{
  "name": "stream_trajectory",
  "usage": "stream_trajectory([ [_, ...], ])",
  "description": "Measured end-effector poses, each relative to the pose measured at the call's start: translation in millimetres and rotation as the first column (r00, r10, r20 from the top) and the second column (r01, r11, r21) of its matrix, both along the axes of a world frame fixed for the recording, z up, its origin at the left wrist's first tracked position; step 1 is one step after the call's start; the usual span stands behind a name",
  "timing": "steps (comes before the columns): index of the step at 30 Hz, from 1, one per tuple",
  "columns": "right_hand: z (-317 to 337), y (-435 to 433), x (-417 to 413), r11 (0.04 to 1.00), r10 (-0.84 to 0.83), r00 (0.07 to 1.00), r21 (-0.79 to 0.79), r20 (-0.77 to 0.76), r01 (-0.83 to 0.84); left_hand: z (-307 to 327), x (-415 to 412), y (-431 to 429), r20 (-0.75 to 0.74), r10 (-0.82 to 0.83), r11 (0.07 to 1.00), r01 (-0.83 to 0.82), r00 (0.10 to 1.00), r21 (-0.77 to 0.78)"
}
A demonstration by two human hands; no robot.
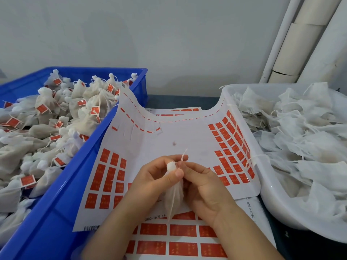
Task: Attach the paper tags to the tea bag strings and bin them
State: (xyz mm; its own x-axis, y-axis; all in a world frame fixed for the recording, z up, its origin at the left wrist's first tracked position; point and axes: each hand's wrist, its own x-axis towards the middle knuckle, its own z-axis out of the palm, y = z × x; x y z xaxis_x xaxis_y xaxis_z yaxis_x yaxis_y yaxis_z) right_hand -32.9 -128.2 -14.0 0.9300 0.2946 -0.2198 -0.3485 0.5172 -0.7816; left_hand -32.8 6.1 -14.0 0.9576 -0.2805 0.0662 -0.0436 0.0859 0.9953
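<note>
Both hands work at near centre, above the label sheets.

Our left hand (154, 177) grips the gathered neck of a tea bag (174, 196). Its fingers (169, 158) curl round the far side, and the thumb presses the near side just under the white puffed top. The bag's filled body hangs toward us between the two palms.

Our right hand (204, 188) pinches the string (184, 154) just beside the neck. The string's loose end sticks up and away from the fingertips.

Under the hands lies a sticker sheet (169, 139). Its left edge curls up against the crate and its right edge against the basin. Red tags (230, 145) stand in blocks on its right side and its near-left side, and the middle is bare backing with a dashed red line across the far end.

A second sheet (180, 239) with rows of red labels lies beneath it, nearer to us, on the dark tabletop (178, 102).

On the left, a blue crate (56, 212) is heaped with tagged tea bags (47, 117), many showing a small red label on the string.

On the right, a white basin (277, 212) is piled with plain white tea bags (300, 139), flatter, with strings trailing loose. One string hangs over the basin's rim onto the sheet.

At far right, pale pipes (300, 44) lean along the wall.
</note>
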Motion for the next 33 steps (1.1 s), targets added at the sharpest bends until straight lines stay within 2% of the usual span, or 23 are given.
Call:
stream_trajectory([
  [5, -1.0, 2.3, -0.6, 0.998, -0.035, 0.999, 0.054, -0.03, 0.037, -1.6, 2.1, 1.8, 0.013, -0.004, 1.0, 0.004, 1.0, 0.024],
  [7, -1.1, 4.2, -2.0, 0.997, -0.067, 0.998, 0.027, -0.003, 0.067, -2.9, 2.6, 2.5, -0.006, 0.002, 1.0, -0.002, 1.0, 0.021],
  [10, -2.0, 5.4, -2.9, 0.971, -0.148, 0.981, -0.17, 0.129, 0.169, -3.1, 2.4, 1.8, 0.0, 0.027, 0.999, -0.027, 1.0, 0.03],
  [12, -2.2, 5.1, -3.0, 0.901, -0.203, 0.951, -0.335, 0.232, 0.274, -2.5, 2.4, 0.3, 0.026, 0.081, 0.994, -0.082, 0.996, 0.07],
  [15, -1.0, 5.6, -4.3, 0.843, -0.184, 0.932, -0.437, 0.313, 0.313, -3.9, 3.8, -0.1, 0.049, 0.172, 0.98, -0.176, 0.984, 0.093],
  [21, 1.3, 3.3, -5.7, 0.826, -0.077, 0.909, -0.485, 0.409, 0.288, -0.5, 1.9, 1.0, 0.006, 0.23, 0.973, -0.23, 0.973, 0.014],
  [27, 1.3, 2.4, -6.8, 0.838, -0.03, 0.86, -0.457, 0.509, 0.3, 0.1, 3.8, -1.3, -0.134, 0.264, 0.962, -0.27, 0.955, -0.031],
  [33, 0.3, 1.6, -6.5, 0.836, -0.009, 0.847, -0.461, 0.531, 0.297, 1.3, 4.4, -1.7, -0.139, 0.274, 0.959, -0.281, 0.952, -0.037],
])
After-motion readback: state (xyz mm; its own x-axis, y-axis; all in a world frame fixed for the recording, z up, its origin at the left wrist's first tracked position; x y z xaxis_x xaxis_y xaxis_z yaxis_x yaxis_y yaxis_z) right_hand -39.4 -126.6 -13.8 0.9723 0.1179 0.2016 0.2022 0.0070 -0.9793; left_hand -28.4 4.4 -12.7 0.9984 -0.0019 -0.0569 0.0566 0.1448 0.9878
